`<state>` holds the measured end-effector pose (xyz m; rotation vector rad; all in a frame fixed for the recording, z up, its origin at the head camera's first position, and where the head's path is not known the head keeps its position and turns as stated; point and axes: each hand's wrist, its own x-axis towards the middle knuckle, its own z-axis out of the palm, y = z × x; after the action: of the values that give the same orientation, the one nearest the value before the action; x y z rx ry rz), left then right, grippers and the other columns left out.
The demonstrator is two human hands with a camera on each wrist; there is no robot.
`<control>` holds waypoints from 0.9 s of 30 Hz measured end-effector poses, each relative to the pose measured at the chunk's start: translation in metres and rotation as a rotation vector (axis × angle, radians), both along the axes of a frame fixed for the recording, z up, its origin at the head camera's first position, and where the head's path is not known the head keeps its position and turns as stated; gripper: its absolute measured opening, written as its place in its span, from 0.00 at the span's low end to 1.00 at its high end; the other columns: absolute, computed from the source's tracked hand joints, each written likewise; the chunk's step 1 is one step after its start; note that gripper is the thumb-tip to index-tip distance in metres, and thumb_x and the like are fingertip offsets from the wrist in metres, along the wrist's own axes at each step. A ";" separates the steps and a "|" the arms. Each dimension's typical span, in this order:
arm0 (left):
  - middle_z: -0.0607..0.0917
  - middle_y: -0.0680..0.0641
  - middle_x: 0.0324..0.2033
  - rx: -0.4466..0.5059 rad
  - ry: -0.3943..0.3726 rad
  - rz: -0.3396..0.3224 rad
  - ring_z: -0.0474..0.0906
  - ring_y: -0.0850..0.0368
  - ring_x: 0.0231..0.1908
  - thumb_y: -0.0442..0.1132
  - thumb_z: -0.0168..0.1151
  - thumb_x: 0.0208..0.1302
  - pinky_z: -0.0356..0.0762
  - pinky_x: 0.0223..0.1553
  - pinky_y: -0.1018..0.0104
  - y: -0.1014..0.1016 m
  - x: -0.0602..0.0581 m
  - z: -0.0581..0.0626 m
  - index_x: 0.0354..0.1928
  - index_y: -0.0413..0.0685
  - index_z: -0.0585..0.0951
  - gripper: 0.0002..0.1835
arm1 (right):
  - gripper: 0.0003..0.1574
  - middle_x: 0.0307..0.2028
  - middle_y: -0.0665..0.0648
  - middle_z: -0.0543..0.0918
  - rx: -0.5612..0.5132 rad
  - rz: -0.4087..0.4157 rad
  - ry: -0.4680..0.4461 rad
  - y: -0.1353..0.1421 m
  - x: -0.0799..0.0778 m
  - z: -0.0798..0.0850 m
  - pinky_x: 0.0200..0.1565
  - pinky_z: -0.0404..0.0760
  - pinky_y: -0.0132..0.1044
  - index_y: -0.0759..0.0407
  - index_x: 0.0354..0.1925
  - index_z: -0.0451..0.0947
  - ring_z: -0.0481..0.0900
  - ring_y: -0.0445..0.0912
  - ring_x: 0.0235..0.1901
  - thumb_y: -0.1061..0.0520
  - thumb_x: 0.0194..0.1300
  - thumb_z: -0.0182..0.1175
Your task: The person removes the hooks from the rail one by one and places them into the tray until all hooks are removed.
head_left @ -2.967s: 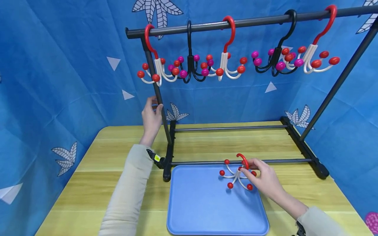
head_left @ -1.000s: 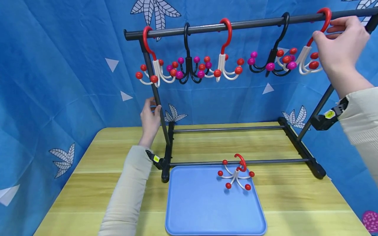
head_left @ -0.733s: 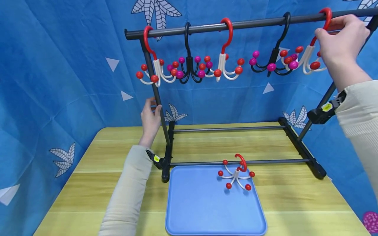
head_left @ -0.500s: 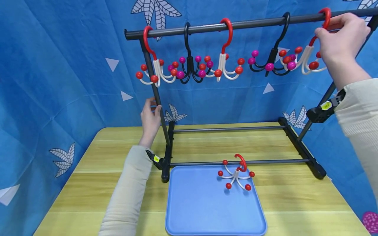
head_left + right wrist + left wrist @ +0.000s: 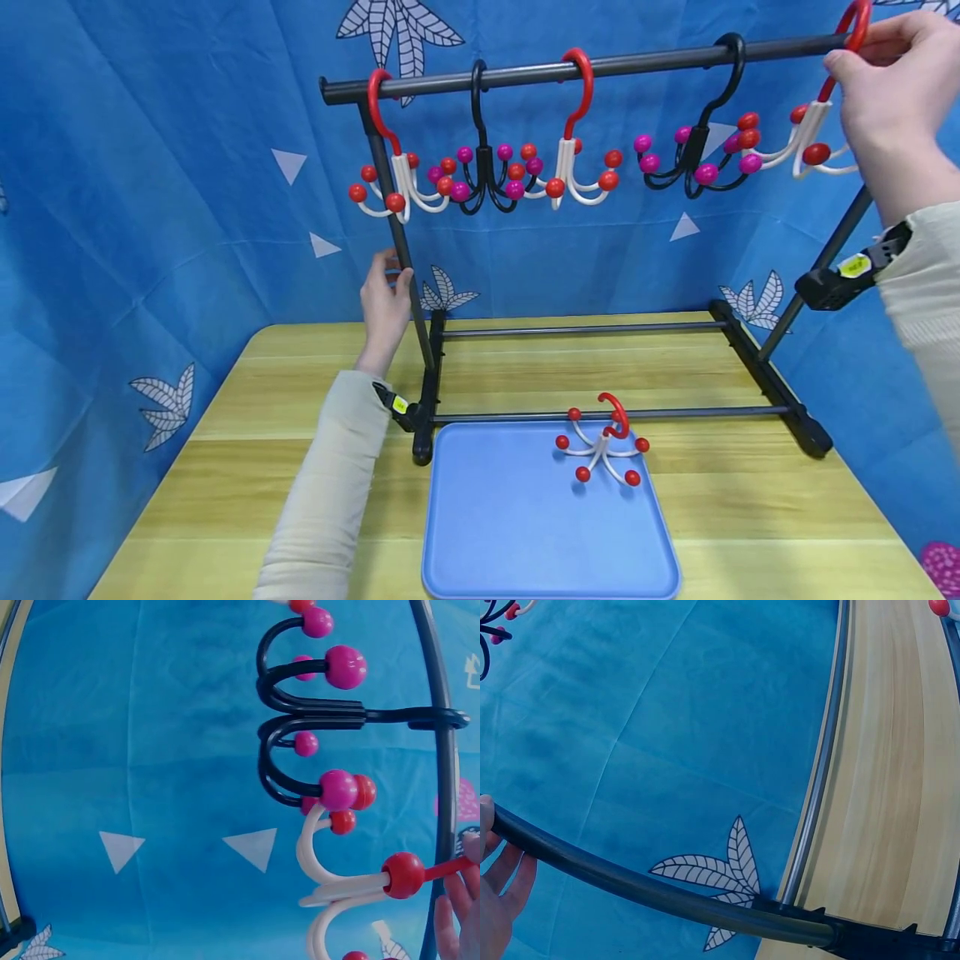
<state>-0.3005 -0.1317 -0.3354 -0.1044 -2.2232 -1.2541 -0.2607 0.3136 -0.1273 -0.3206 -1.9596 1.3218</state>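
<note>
Up at the top right, my right hand (image 5: 900, 92) pinches the red hook (image 5: 828, 87) of a white multi-prong hanger (image 5: 813, 125) with red balls. Its hook top stands a little above the rack's rail (image 5: 660, 62). In the right wrist view, that white hanger (image 5: 352, 889) hangs beside a black hanger (image 5: 322, 712) with pink balls. My left hand (image 5: 386, 304) holds the rack's left post (image 5: 416, 312), thumb in front and fingers behind; the left wrist view shows the fingers (image 5: 517, 885) at the post. A similar white hanger (image 5: 602, 446) stands on the blue tray (image 5: 551, 525), hook up.
On the rail hang a white hanger (image 5: 401, 183) at the left end, a black one (image 5: 485, 167), another white one (image 5: 567, 167) and a black one (image 5: 697, 150). The rack's feet (image 5: 802, 421) and lower bars (image 5: 712, 412) rest on the wooden table (image 5: 225, 483).
My right hand went from the tray's hanger to the rightmost hanging one, took its red hook, and has now raised it and shifted it right. My left hand stays at the post.
</note>
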 end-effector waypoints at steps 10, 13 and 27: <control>0.78 0.42 0.43 -0.009 0.006 0.001 0.77 0.48 0.43 0.39 0.52 0.65 0.76 0.45 0.57 0.000 0.002 0.001 0.54 0.44 0.70 0.16 | 0.24 0.43 0.35 0.66 -0.013 0.030 0.000 0.004 0.013 0.003 0.59 0.59 0.21 0.40 0.57 0.66 0.61 0.27 0.45 0.46 0.62 0.54; 0.77 0.42 0.43 -0.013 0.008 0.006 0.77 0.48 0.43 0.39 0.53 0.65 0.76 0.44 0.57 -0.001 0.001 0.001 0.53 0.45 0.70 0.16 | 0.26 0.44 0.34 0.66 0.020 0.016 -0.012 0.005 0.019 0.002 0.59 0.59 0.21 0.39 0.58 0.65 0.60 0.27 0.46 0.44 0.61 0.53; 0.77 0.42 0.43 -0.010 0.000 0.007 0.77 0.47 0.44 0.40 0.52 0.65 0.76 0.44 0.56 0.000 0.001 0.000 0.54 0.45 0.70 0.16 | 0.27 0.45 0.33 0.70 0.084 -0.044 -0.007 0.003 0.041 -0.012 0.56 0.61 0.20 0.39 0.56 0.68 0.63 0.26 0.43 0.40 0.58 0.55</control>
<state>-0.2996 -0.1319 -0.3356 -0.1003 -2.2283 -1.2396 -0.2192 0.3170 -0.1390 -0.3266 -1.9960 1.2084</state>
